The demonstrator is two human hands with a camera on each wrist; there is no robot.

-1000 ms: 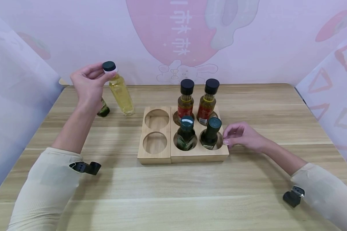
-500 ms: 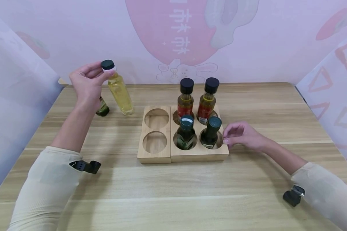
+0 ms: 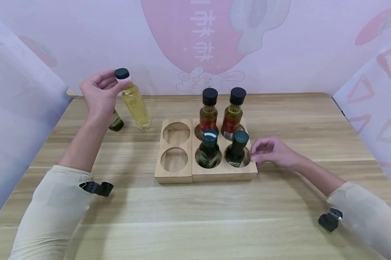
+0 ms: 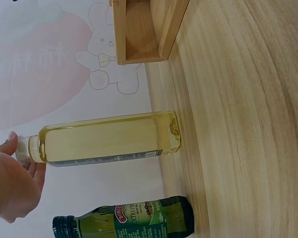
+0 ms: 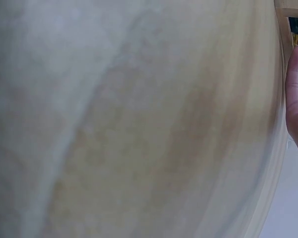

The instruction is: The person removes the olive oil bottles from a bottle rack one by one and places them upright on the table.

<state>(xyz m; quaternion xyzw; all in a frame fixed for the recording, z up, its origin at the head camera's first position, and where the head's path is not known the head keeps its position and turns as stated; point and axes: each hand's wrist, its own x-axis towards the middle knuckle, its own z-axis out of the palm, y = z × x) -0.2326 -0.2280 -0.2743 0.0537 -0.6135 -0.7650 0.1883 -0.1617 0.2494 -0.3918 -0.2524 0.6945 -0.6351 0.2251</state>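
Note:
In the head view my left hand (image 3: 101, 90) pinches the neck of a clear bottle of yellow oil (image 3: 135, 106), just below its dark cap. The bottle's base is at or close to the tabletop. Behind my left wrist is a green olive oil bottle (image 3: 116, 122), mostly hidden there; its label shows in the left wrist view. My right hand (image 3: 274, 153) touches the right side of a wooden bottle rack (image 3: 224, 177) with its fingertips. Two black-capped bottles with red labels (image 3: 208, 117) stand in the rack's back holes, and two dark green bottles (image 3: 209, 155) in front.
Joined to the rack's left side is a wooden section (image 3: 174, 179) with two round holes, both without bottles. The wood-grain table (image 3: 195, 216) ends at a printed backdrop (image 3: 117, 36). Most of the right wrist view is blurred sleeve and tabletop.

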